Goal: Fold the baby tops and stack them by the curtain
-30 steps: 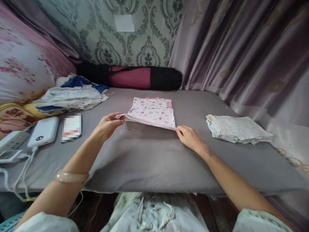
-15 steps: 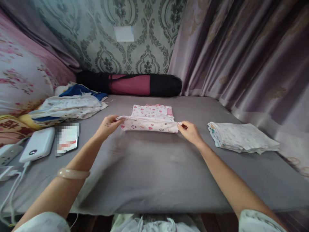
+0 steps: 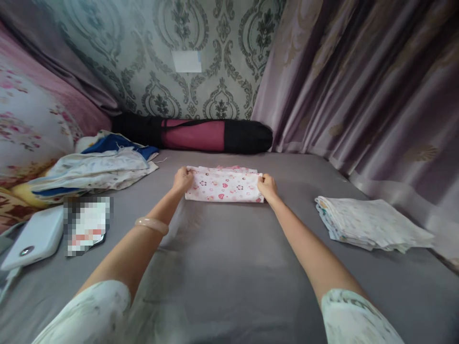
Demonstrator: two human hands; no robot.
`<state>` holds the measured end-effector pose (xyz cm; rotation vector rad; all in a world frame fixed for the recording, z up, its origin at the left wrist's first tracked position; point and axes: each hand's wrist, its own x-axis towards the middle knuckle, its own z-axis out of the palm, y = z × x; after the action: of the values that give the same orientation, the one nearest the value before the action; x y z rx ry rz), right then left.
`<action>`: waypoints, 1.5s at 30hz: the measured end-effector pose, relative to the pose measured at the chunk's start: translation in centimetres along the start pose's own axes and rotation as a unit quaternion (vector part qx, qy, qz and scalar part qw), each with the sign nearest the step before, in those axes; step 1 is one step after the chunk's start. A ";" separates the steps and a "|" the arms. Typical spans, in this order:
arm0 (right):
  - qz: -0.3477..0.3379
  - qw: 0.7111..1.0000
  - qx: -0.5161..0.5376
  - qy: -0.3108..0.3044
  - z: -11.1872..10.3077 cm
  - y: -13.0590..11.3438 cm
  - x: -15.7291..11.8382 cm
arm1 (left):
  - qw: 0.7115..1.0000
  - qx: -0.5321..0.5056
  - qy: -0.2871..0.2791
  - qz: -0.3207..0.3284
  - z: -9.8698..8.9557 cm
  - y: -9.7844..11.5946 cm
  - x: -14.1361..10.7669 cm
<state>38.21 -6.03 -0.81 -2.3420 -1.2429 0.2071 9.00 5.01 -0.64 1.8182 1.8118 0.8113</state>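
A white garment [image 3: 225, 186] printed with pink hearts and flowers lies folded over itself on the grey sheet [image 3: 229, 267], in the middle of the head view. My left hand [image 3: 183, 178] is closed on its upper left corner. At the upper right corner my right hand [image 3: 268, 185] pinches the fabric. The folded layer is drawn straight between both hands. Behind it a thin strip of the same print and a bit of pink trim show; the rest of the lower layer is covered.
A folded stack of pale cloths [image 3: 369, 222] lies to the right. On the left are a heap of clothes [image 3: 103, 165], a white power bank [image 3: 36, 236] and a blurred-out phone-like object [image 3: 89, 227]. A black and maroon long bag [image 3: 193, 135] rests against the wall.
Both hands have carried the near edge of the garment away from me, over its far part. The heart print now faces up as a narrower folded strip. The view has shifted slightly.
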 end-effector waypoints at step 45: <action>0.001 0.999 -0.031 0.018 1.9 -1.0 5.5 | 0.973 0.224 0.025 0.051 2.2 0.7 1.5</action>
<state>40.02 -0.48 -1.54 -2.3896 -1.2458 0.1269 10.97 6.65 -1.62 2.1989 2.0740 0.5112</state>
